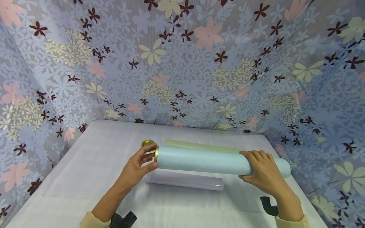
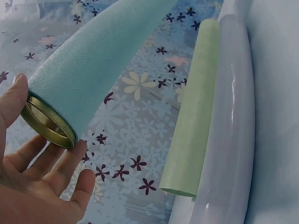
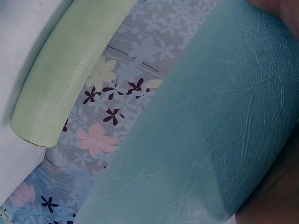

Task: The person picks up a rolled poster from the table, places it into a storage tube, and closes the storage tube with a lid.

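Observation:
Both hands hold a light blue textured tube (image 1: 199, 160) lengthwise above the table, a gold metal rim (image 2: 49, 122) around its left end. At that end my left hand (image 1: 137, 167) pinches the rim, thumb on one side and fingertips on the other. My right hand (image 1: 263, 172) grips the tube near its plain right end, fingers over the top and thumb underneath. A round gold lid (image 1: 147, 142) lies on the table just behind my left fingers. Only parts of my right hand show at the edge of the right wrist view.
Behind the blue tube lies a pale green tube (image 1: 199, 145), partly covered by it in the head view. Nearer to me rests a shiny lavender roll (image 1: 186, 181) on the white-covered table (image 1: 108, 145). Flowered cloth (image 1: 176, 79) hangs at the back and both sides.

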A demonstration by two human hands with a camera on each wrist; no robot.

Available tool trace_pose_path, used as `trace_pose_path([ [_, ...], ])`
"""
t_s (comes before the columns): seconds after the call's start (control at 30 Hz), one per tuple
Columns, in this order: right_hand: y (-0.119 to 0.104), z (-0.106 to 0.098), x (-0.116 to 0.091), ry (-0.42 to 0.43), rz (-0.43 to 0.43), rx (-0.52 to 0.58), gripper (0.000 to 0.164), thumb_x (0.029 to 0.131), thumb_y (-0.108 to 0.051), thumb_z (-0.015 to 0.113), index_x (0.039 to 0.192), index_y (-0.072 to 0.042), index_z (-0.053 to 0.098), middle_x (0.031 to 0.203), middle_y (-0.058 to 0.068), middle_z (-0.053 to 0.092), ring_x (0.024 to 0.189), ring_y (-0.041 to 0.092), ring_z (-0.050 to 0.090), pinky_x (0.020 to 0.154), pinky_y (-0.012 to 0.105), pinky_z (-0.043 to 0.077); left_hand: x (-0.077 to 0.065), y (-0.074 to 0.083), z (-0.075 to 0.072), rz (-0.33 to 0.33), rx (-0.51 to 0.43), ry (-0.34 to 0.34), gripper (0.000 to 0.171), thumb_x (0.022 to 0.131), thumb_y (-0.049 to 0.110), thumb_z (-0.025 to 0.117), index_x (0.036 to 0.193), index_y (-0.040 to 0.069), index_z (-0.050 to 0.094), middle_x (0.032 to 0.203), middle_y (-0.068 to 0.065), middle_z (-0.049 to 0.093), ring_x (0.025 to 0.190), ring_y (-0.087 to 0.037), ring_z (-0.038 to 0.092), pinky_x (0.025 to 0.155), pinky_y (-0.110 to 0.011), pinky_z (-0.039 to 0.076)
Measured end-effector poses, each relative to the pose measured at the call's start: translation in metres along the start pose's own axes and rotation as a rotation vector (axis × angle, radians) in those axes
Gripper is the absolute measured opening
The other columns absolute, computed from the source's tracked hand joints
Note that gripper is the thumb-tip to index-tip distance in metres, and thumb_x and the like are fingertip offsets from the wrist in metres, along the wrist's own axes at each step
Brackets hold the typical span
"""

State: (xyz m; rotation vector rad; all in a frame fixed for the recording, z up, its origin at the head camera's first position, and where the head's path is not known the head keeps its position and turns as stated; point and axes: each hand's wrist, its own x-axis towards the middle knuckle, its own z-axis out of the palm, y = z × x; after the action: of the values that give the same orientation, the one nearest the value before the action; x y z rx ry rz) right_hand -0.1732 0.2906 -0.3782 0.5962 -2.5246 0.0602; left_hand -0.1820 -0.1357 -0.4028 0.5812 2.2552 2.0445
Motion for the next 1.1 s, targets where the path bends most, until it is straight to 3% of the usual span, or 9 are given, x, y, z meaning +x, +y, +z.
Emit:
trace_pose_path([
  [0.23,0.001,0.0,-0.001,0.0,0.0,-0.004,0.086,0.05,-0.033,0.09,0.126,-0.012,0.054,0.109,0.01,0.061,0.1,0.033,0.053,0.083,0.052,0.038,-0.002,-0.002,-0.001,0.063,0.11,0.007,0.059,0.088,0.019,0.066,0.141,0.025,0.04,0.142,-0.004,0.045,0.128,-0.029,0.047,0.106,-0.051,0.034],
  [0.33,0.001,-0.001,-0.001,0.001,-0.001,-0.004,0.086,0.05,-0.032,0.09,0.125,-0.012,0.054,0.109,0.01,0.061,0.1,0.033,0.053,0.083,0.051,0.038,-0.003,-0.002,-0.003,0.082,0.136,-0.006,0.057,0.09,0.02,0.064,0.141,0.027,0.04,0.141,-0.002,0.046,0.127,-0.027,0.047,0.106,-0.048,0.036],
  [0.57,0.001,-0.002,-0.002,0.0,0.007,-0.003,0.086,0.05,-0.032,0.09,0.126,-0.012,0.054,0.109,0.01,0.062,0.1,0.033,0.053,0.084,0.051,0.038,-0.006,-0.002,-0.008,0.114,0.144,0.006,0.048,0.093,0.018,0.06,0.139,0.019,0.045,0.137,-0.002,0.049,0.121,-0.021,0.051,0.094,-0.024,0.046],
  [0.7,0.001,-0.002,-0.002,-0.004,0.006,0.0,0.086,0.05,-0.032,0.09,0.126,-0.012,0.053,0.109,0.01,0.062,0.1,0.034,0.053,0.084,0.052,0.038,-0.006,-0.002,-0.009,0.115,0.143,0.003,0.047,0.092,0.018,0.061,0.136,0.023,0.048,0.135,-0.002,0.05,0.119,-0.022,0.052,0.094,-0.025,0.046],
  [0.93,0.0,-0.002,-0.003,-0.011,0.007,-0.001,0.086,0.05,-0.032,0.09,0.126,-0.013,0.053,0.109,0.01,0.062,0.101,0.034,0.053,0.084,0.052,0.037,-0.006,-0.002,-0.011,0.099,0.12,-0.022,0.049,0.092,0.018,0.061,0.138,0.024,0.046,0.133,-0.006,0.05,0.122,-0.033,0.05,0.085,-0.028,0.051],
  [1.1,0.001,-0.003,-0.003,-0.012,0.002,-0.011,0.087,0.05,-0.033,0.091,0.126,-0.014,0.053,0.109,0.011,0.062,0.1,0.035,0.054,0.083,0.053,0.038,-0.005,-0.002,-0.01,0.111,0.115,-0.037,0.051,0.092,0.017,0.061,0.14,0.019,0.044,0.133,-0.006,0.051,0.122,-0.034,0.049,0.083,-0.027,0.052],
])
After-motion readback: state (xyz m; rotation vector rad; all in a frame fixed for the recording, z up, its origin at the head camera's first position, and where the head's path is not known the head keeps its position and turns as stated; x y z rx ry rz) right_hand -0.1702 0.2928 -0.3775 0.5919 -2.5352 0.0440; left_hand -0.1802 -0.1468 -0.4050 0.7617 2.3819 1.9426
